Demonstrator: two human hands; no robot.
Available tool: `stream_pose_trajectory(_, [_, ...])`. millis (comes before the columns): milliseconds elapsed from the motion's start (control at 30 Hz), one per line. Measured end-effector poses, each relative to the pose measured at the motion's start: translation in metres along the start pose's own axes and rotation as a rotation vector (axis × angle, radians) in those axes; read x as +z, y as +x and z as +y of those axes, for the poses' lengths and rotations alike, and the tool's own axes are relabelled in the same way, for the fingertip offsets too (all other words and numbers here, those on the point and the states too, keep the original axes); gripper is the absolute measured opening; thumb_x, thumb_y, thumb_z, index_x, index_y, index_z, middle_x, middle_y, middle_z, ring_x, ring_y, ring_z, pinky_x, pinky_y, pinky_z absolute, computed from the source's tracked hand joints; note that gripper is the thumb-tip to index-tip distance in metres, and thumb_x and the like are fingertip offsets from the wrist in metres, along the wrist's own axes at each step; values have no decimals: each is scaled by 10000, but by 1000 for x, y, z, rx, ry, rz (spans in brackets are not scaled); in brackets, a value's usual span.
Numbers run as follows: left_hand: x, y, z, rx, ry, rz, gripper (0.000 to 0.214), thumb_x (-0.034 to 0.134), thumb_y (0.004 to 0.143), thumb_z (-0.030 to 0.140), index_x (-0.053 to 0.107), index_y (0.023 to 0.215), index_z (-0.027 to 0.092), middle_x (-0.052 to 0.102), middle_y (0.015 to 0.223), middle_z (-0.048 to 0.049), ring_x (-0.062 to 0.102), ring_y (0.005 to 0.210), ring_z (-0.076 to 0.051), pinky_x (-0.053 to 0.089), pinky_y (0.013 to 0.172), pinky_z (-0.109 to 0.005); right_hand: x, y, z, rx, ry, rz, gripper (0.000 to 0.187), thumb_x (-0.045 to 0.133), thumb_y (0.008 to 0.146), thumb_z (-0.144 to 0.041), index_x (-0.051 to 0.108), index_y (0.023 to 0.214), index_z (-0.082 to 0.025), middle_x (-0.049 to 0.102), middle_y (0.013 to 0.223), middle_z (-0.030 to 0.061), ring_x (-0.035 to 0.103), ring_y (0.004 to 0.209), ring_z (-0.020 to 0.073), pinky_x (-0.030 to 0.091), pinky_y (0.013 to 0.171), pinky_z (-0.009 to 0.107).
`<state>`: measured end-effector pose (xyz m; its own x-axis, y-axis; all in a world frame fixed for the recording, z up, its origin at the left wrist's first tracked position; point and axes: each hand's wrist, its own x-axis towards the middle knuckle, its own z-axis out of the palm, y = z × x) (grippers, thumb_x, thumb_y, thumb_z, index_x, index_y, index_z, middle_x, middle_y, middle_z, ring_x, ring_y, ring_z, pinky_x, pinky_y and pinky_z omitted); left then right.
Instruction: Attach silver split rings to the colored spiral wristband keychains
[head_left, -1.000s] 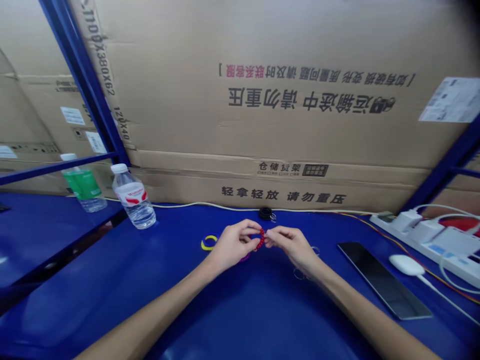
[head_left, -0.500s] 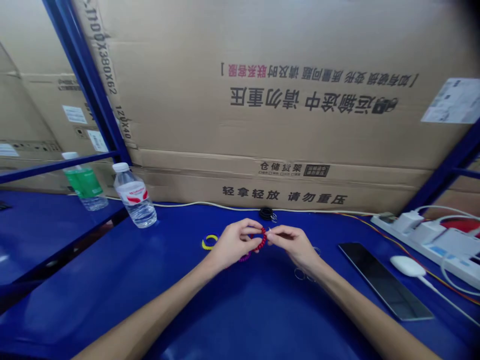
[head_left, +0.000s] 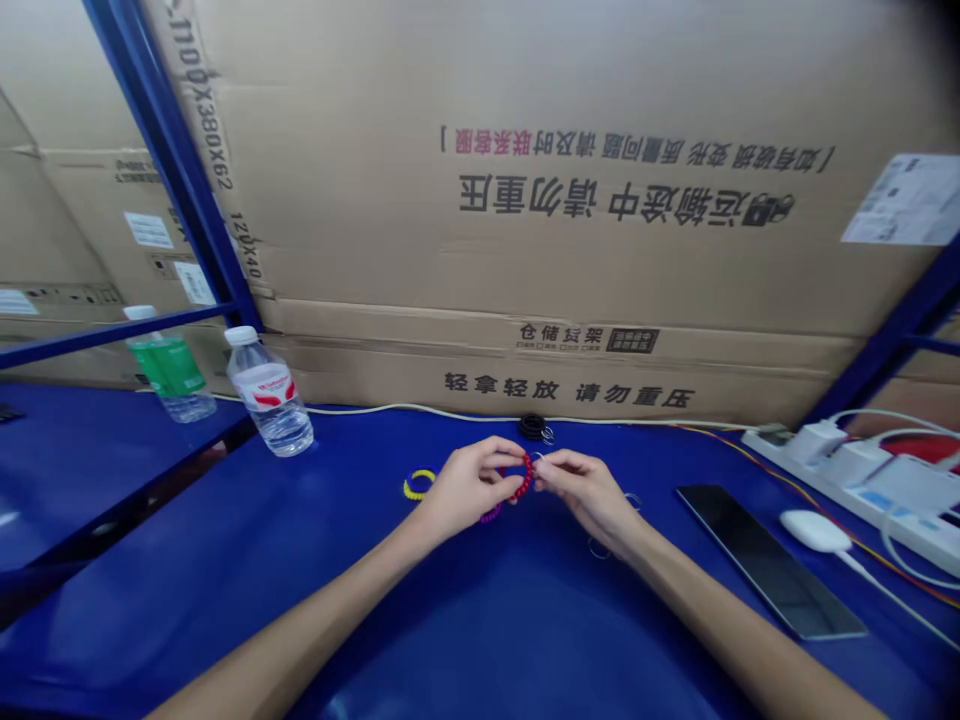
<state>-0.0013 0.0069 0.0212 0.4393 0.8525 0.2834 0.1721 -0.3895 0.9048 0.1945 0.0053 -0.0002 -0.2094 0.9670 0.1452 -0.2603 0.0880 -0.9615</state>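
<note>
Red spiral coil bracelet [head_left: 522, 479], bowed, pinched at fingertips (purple section [head_left: 490, 515] hanging lower left).

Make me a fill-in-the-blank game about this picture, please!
1. The left hand and the right hand pinch a spiral cord that is mostly ____ where they hold it.
2. The coiled bracelet lying left of the hands is mostly ____.
3. The clear water bottle stands to the ____ of the bottle with the green label.

Answers: red; yellow; right
</note>
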Motion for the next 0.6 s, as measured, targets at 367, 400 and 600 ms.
stream_pose_trajectory(367, [1,-3,8,21,40,15,242,614,821,193,619,1063,177,728,992,-68,662,618,-129,497,584,-214,1,-2,-3,83,103,-55,244,792,698,-412,742,750,-179,679,789,30,592,722,154,457,766,333])
stream_pose_trajectory(400, [1,-2,6,19,34,12,246,613,824,193,613,1069,170,726,1005,-75,673,644,-136,505,591,-214,2,-2,-3,66,105,-37,223,814,674,-387,743,755,-192,675,801,18,576,718,145,450,750,315])
stream_pose_trajectory(600, [2,-2,5,26,48,-7,265,616,826,203,621,1087,159,718,1045,-89,692,710,-157,528,616,-225,6,-4,-4,113,109,-59,286,741,741,-465,737,742,-180,626,731,31,516,670,151,420,618,291])
